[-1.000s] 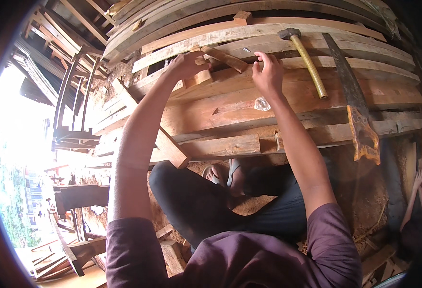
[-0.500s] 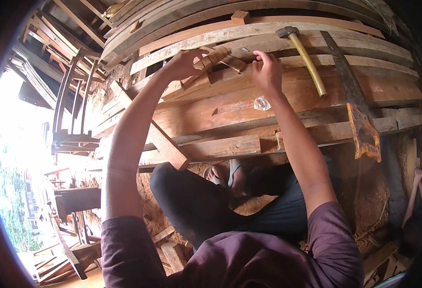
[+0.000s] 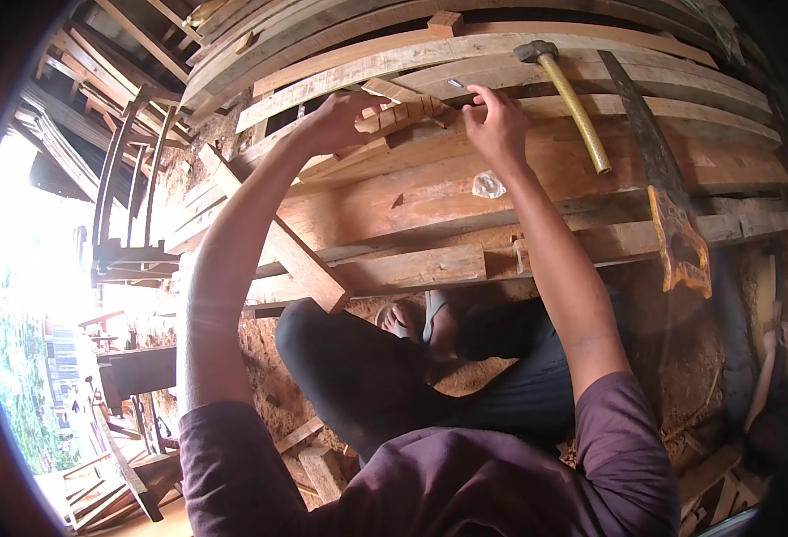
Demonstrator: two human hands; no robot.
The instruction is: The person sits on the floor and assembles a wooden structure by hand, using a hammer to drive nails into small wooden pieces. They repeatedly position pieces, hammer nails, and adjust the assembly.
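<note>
My left hand [image 3: 340, 118] is closed around one end of a short piece of wood [image 3: 407, 113] with several dark lines across it. The wood's other end points toward my right hand [image 3: 496, 130]. That hand's fingers are curled, with thumb and forefinger close together; anything between them is too small to make out. Beneath the hands lie long planks [image 3: 367, 204]. Another short wooden strip [image 3: 392, 89] lies just behind the held piece. A small shiny metal piece [image 3: 455, 82] rests near my right fingertips.
To the right lie a hammer [image 3: 576, 112] with a yellow handle and a handsaw [image 3: 676, 224] with an orange-brown handle. A crumpled clear plastic piece [image 3: 488, 185] sits beside my right wrist. A loose board [image 3: 300, 259] slants across at left. Another person's arms [image 3: 775, 358] show at far right.
The wood in my left hand has turned; its free end has come lower and closer to my right hand. My right hand has shifted slightly up and left, its fingers more curled.
</note>
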